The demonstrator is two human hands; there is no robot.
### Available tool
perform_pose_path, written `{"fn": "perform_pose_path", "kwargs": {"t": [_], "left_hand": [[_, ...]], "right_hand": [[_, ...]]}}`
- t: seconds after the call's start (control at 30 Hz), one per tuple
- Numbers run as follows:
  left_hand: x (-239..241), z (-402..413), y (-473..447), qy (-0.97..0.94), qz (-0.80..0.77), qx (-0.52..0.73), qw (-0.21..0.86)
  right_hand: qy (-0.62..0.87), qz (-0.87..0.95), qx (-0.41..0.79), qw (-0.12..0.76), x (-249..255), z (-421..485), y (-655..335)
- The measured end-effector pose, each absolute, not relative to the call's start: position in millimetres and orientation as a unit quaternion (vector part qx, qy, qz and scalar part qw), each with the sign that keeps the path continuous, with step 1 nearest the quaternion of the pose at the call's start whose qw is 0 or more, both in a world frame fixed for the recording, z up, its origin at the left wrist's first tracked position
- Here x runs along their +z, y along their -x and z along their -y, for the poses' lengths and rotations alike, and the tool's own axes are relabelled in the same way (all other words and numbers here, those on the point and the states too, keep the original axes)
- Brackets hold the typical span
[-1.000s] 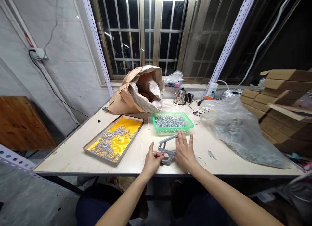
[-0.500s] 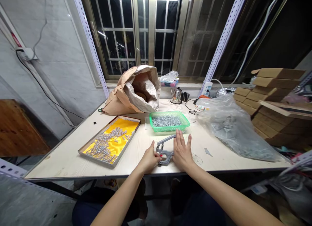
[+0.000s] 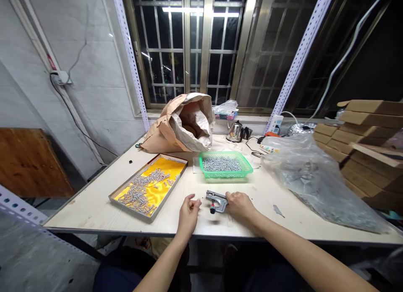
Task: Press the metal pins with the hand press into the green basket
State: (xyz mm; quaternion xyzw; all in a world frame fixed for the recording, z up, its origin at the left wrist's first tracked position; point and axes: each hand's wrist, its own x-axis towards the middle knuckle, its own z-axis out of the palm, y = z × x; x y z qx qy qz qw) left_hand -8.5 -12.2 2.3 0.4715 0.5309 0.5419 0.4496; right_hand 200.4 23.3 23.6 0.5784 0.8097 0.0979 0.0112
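My right hand is closed round the handles of grey metal snap pliers, held just above the table's front part. The pliers' jaw end points left, with a red and black knob on its underside. Left of the jaws, and apart from them, is my left hand. Its thumb and fingers are curled together; what sits between the tips, if anything, is too small to make out. Beyond the hands stands a green plastic basket full of small metal pieces.
A shallow tray with yellow cloth and metal pieces lies left. A large paper sack and a kettle stand behind. At right are a clear plastic bag, cardboard boxes and a grey scrap.
My left hand has come off the pliers and moved left. My right hand has closed round the handles, which were spread apart before. The view has shifted slightly.
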Motion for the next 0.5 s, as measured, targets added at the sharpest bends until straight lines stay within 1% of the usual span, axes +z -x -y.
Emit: {"fn": "perform_pose_path", "kwargs": {"t": [0.1,0.17,0.37,0.43,0.5], "left_hand": [[0.4,15.2,6.4,-0.492,-0.538,0.526,0.437],[1.1,17.4,5.3,-0.518,-0.541,0.513,0.419],[5.3,18.7,5.7,-0.548,-0.567,0.47,0.396],[6.4,17.7,6.5,-0.538,-0.569,0.468,0.409],[7.5,16.8,5.9,-0.518,-0.564,0.477,0.431]], "right_hand": [[-0.567,-0.816,0.11,0.005,26.6,-28.3,-192.7],[-0.561,-0.818,0.128,-0.022,32.1,-27.8,-185.8],[-0.518,-0.8,0.228,-0.198,40.8,-23.4,-168.5],[-0.501,-0.796,0.245,-0.235,37.4,-21.7,-165.5],[-0.506,-0.788,0.247,-0.249,31.0,-18.8,-165.3]]}}
